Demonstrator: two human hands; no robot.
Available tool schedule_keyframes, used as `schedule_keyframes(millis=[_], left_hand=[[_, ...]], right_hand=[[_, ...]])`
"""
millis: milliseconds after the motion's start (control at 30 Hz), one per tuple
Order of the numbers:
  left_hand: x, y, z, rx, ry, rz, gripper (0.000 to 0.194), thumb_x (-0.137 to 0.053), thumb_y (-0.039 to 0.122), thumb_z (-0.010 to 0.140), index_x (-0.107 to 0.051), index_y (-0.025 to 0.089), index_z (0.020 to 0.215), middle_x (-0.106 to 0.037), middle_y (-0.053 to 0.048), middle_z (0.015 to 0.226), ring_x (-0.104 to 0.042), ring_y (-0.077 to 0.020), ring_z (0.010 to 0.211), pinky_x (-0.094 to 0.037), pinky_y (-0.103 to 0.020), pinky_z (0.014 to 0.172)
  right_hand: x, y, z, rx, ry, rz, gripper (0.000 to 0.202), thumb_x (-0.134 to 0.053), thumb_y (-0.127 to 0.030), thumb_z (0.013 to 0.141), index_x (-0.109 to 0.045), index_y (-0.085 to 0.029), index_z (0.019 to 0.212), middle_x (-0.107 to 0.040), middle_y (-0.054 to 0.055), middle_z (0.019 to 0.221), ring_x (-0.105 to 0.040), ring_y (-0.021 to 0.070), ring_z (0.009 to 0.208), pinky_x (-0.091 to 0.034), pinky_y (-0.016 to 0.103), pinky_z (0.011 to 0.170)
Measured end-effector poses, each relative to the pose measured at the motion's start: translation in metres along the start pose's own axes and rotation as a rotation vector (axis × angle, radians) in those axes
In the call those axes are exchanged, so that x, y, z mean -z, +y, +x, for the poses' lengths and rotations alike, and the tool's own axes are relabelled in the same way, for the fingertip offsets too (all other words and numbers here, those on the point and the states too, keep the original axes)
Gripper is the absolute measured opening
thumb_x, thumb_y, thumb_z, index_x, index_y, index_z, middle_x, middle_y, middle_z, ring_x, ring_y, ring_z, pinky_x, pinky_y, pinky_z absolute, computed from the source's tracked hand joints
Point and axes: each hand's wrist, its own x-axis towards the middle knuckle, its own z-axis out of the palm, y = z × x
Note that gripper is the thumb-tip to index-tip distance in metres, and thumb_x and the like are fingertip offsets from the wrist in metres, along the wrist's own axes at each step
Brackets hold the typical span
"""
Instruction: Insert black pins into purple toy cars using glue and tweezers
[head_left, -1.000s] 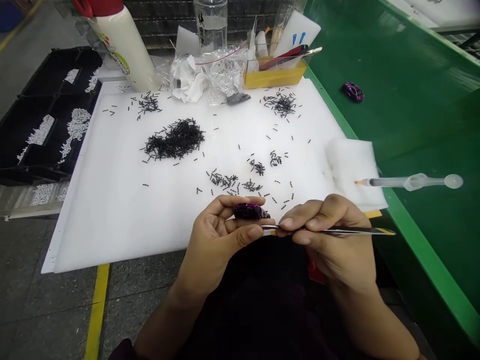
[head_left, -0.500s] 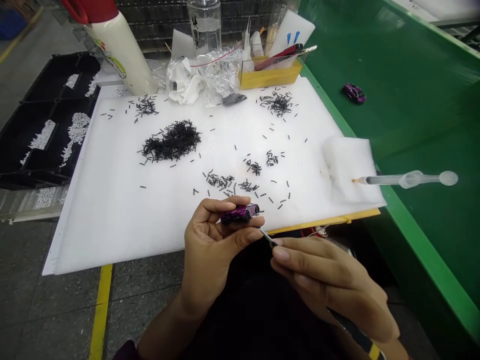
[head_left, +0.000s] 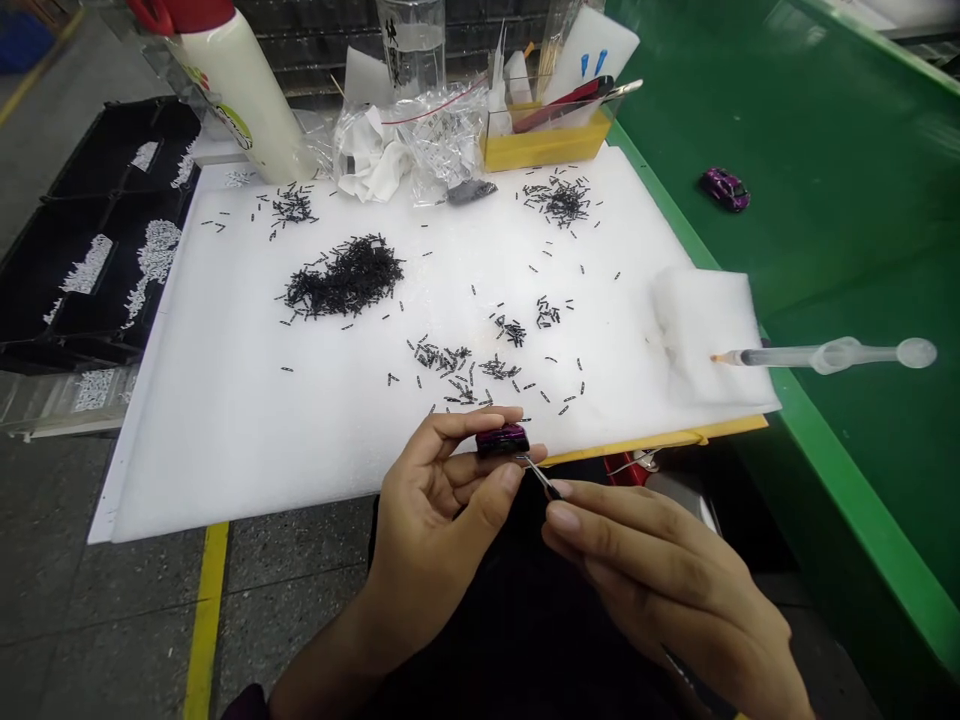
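Observation:
Between the fingers of my left hand (head_left: 446, 510) is a small purple toy car (head_left: 502, 440), held above the front edge of the white foam sheet (head_left: 217, 430). My right hand (head_left: 675, 580) grips thin metal tweezers (head_left: 540, 475), their tip close beside the car and my left thumb. Whether the tip holds a part is too small to tell. Behind the hands, small black pieces (head_left: 442, 357) lie scattered on the foam, with a bigger dark pile (head_left: 345, 277) farther left.
A syringe (head_left: 810, 356) rests on a folded foam pad (head_left: 705, 330) at the right. Another purple car (head_left: 724, 189) sits on the green surface (head_left: 840, 230). At the back stand a yellow tool box (head_left: 547, 147), plastic bags (head_left: 442, 140) and a white bottle (head_left: 240, 100). Black trays (head_left: 97, 210) are left.
The car in my left hand has turned to show another side and shifted slightly right. My left thumb has moved with it; the tweezers remain near the car.

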Motion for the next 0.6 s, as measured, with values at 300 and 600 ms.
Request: schedule_keyframes(millis=[300,600], left_hand=[[0.0052,-0.0048,-0.0026,-0.019,-0.043,0.067,0.015,-0.081,0.020,0.100,-0.078,0.026,0.114,-0.081,-0.002,0.133,-0.085,-0.0205,0.108,-0.069,-0.025,0.096],[0.0046,-0.0054,0.0007,-0.064,-0.033,0.059,0.008,-0.078,0.031,0.104,-0.080,0.024,0.109,-0.083,-0.002,0.123,-0.086,-0.0189,0.100,-0.070,-0.024,0.090]], right_hand=[[0.0015,-0.0069,0.0120,0.056,-0.048,-0.033,0.027,-0.063,0.009,0.098,-0.072,-0.014,0.110,-0.088,0.007,0.110,-0.079,0.0149,0.123,-0.069,0.022,0.103],[-0.0010,-0.0058,0.0098,0.015,-0.015,0.027,0.030,-0.066,0.009,0.094,-0.074,-0.014,0.112,-0.087,0.007,0.111,-0.084,0.0190,0.111,-0.074,0.025,0.091]])
